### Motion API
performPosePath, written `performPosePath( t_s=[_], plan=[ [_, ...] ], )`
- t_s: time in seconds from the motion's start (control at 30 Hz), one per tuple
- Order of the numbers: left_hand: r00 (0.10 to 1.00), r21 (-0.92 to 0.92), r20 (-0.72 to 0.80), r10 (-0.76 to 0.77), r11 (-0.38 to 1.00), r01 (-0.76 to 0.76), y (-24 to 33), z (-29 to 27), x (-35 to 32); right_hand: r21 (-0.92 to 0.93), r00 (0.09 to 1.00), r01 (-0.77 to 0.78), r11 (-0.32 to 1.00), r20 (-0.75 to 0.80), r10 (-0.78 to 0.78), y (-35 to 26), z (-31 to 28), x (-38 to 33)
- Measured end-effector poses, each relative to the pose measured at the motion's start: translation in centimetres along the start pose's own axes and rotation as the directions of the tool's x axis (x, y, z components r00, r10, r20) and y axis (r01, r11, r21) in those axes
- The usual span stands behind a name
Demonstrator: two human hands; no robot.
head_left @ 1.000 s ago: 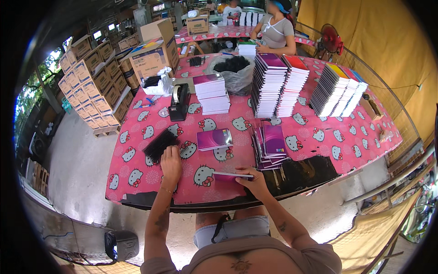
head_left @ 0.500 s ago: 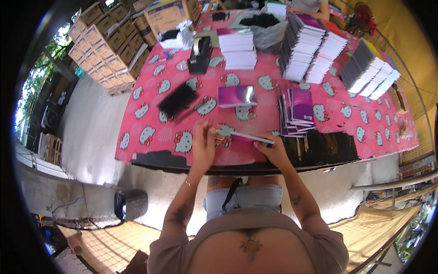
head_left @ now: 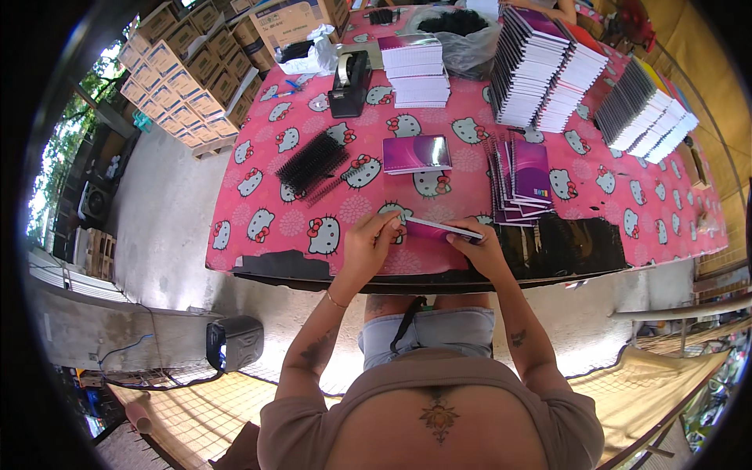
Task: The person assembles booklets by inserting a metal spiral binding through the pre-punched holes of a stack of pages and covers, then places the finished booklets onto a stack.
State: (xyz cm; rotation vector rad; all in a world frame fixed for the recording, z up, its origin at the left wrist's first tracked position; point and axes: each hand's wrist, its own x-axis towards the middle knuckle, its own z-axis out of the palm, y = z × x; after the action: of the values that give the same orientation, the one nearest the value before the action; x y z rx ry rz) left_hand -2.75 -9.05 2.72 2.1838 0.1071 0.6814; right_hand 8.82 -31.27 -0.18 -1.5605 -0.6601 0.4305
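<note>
A thin purple notebook is tilted up on its long edge near the table's front, its white page edge upward. My right hand grips its right end, thumb on the near side. At the left end, my left hand has thumb and fingers pinched together; whatever is between them is too small to make out. Beyond them lies another purple notebook, flat. A bundle of black spiral binding coils rests to the left, with a coil beside it. To the right is a loose pile of bound purple notebooks.
At the back stand a black tape dispenser, a white paper stack, a plastic bag of black coils and tall notebook stacks. Grey-edged stacks stand far right. Cardboard boxes rise beyond the table's left side.
My left hand has moved right to the notebook's left end, and its fingers have closed into a pinch. My right hand keeps its grip. The whole view has shifted slightly.
</note>
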Motion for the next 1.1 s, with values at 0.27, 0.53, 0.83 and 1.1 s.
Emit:
performPosePath(
  t_s=[0.27,0.53,0.83,1.1],
  plan=[
    [0.943,-0.009,0.313,0.111,0.993,-0.114,0.3,-1.9,1.8,0.005,0.997,-0.001,1.0,0.076,0.0,0.4,-0.6,-1.0],
    [0.931,0.625,0.291,0.223,0.693,-0.361,3.2,2.1,-0.7,0.119,0.989,-0.09,0.989,-0.107,0.103,-3.7,1.1,-2.1],
    [0.95,0.685,0.267,0.159,0.662,-0.303,3.1,2.5,0.6,0.162,0.983,-0.095,0.982,-0.143,0.119,-3.6,0.9,-2.5],
    [0.93,0.644,0.317,0.185,0.678,-0.354,3.9,2.4,0.6,0.161,0.989,-0.058,0.985,-0.127,0.079,-3.1,1.5,-2.6]
  ],
)
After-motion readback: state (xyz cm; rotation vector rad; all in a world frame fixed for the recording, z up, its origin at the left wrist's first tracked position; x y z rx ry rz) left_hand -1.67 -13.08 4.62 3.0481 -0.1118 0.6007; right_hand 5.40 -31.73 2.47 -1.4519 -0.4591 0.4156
